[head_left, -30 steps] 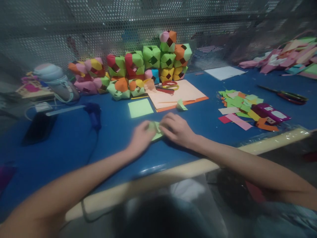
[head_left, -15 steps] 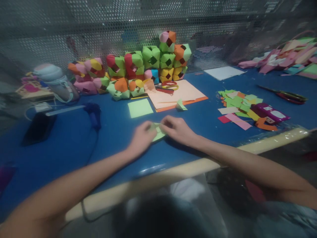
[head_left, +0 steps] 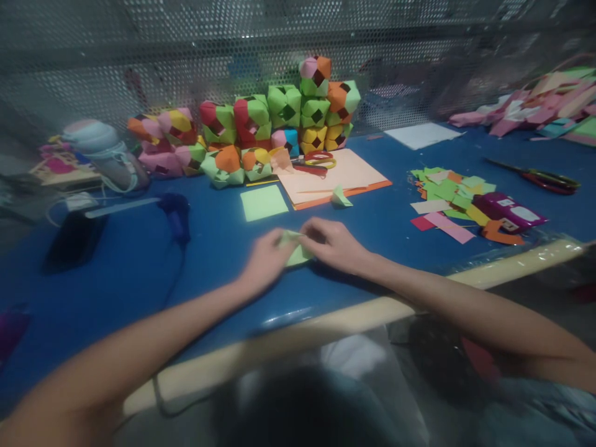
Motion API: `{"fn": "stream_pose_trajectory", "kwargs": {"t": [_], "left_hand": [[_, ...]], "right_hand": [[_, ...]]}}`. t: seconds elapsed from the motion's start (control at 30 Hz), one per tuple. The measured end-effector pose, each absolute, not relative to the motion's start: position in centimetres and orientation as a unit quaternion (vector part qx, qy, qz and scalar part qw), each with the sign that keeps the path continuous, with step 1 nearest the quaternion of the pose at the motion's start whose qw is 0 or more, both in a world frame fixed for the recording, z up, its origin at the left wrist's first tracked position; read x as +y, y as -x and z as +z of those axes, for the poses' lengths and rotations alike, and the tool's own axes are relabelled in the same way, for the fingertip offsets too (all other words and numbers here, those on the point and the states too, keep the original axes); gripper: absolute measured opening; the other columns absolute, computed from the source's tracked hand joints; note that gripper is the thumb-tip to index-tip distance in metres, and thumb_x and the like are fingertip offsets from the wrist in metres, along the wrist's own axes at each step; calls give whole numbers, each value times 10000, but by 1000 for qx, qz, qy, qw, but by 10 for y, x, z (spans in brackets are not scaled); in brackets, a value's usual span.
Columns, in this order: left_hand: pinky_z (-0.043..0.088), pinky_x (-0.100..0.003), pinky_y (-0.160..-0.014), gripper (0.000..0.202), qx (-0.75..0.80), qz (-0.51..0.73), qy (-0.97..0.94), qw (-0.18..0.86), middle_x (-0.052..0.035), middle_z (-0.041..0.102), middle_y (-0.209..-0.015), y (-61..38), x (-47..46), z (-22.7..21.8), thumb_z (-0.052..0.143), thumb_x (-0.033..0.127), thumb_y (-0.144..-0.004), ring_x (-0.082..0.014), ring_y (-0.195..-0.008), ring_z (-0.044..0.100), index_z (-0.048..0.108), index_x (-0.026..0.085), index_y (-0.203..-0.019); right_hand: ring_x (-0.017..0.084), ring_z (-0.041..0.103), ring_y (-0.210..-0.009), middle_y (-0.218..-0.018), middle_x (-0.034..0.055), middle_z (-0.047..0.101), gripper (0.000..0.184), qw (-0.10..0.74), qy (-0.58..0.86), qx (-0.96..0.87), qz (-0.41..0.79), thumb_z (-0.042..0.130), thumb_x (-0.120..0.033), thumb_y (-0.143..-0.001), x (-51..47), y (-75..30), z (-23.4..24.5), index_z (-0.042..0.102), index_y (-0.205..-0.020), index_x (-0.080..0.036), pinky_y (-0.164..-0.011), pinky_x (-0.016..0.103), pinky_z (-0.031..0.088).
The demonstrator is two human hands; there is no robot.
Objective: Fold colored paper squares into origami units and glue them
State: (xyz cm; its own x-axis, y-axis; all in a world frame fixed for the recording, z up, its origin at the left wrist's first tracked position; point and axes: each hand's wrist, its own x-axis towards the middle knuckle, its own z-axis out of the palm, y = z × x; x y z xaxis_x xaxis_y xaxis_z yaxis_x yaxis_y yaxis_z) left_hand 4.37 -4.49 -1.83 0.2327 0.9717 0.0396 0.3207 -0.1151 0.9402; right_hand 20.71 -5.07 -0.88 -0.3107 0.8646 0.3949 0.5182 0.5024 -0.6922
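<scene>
Between my two hands, low over the blue table (head_left: pixel 218 279), is a piece of light green paper (head_left: pixel 298 256), partly folded. My left hand (head_left: pixel 266 256) pinches its left side. The fingers of my right hand (head_left: pixel 333 243) are closed on its upper right edge, and they hide part of the folds. Just beyond my hands lie a flat light green square of paper (head_left: pixel 264 203) and a small folded green paper piece (head_left: pixel 341 197). Farther back, red-and-yellow-handled scissors (head_left: pixel 316 162) rest on a stack of peach and orange paper (head_left: pixel 356 177).
Several folded paper cubes (head_left: pixel 284 107) are stacked along the perforated metal panel (head_left: pixel 400 74). To the right are paper scraps (head_left: pixel 447 192), a purple packet (head_left: pixel 510 211) and another pair of scissors (head_left: pixel 535 176). A blue glue gun (head_left: pixel 175 214), a dark phone (head_left: pixel 74 242) and a bottle (head_left: pixel 100 149) are left.
The green paper's near flap now shows wider and flatter between my hands. My fingers have shifted slightly; both hands stay in the same place.
</scene>
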Motion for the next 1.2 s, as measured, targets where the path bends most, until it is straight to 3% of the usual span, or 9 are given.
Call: {"fn": "stream_pose_trajectory", "kwargs": {"t": [0.1,0.27,0.67,0.9,1.2], "left_hand": [[375,-226,-604,229,480,361,-660,451,3,597,-729,-44,-45,-18,578,371,-742,-121,-671,489,609,145,-764],[361,-225,-589,274,475,341,-675,451,9,588,-697,-43,-46,-16,584,424,-742,-119,-648,478,590,152,-709],[348,-222,-595,213,443,307,-719,438,31,538,-652,-43,-46,-15,564,348,-764,-106,-632,451,567,149,-689],[373,-229,-611,226,458,356,-663,473,7,591,-720,-44,-44,-17,591,372,-728,-117,-657,486,612,148,-757],[391,-232,-622,186,457,360,-651,488,-7,621,-747,-44,-45,-17,595,315,-715,-123,-681,504,640,146,-781]], "right_hand": [[110,520,-673,-777,33,610,138,398,416,-786,224,526,-255,-848,-51,-207,-8,602,-826,-141,-624,239,413],[111,533,-671,-742,25,624,139,422,395,-786,219,520,-211,-850,-49,-208,-11,611,-764,-150,-624,241,422],[108,527,-658,-719,24,613,126,437,359,-801,197,538,-177,-842,-49,-209,-10,614,-747,-143,-620,242,423],[114,558,-696,-761,29,640,159,420,402,-773,253,510,-215,-852,-45,-213,-8,635,-783,-145,-641,243,436],[109,544,-638,-706,21,639,133,436,398,-775,225,559,-209,-816,-45,-214,-11,623,-716,-149,-596,242,429]]}}
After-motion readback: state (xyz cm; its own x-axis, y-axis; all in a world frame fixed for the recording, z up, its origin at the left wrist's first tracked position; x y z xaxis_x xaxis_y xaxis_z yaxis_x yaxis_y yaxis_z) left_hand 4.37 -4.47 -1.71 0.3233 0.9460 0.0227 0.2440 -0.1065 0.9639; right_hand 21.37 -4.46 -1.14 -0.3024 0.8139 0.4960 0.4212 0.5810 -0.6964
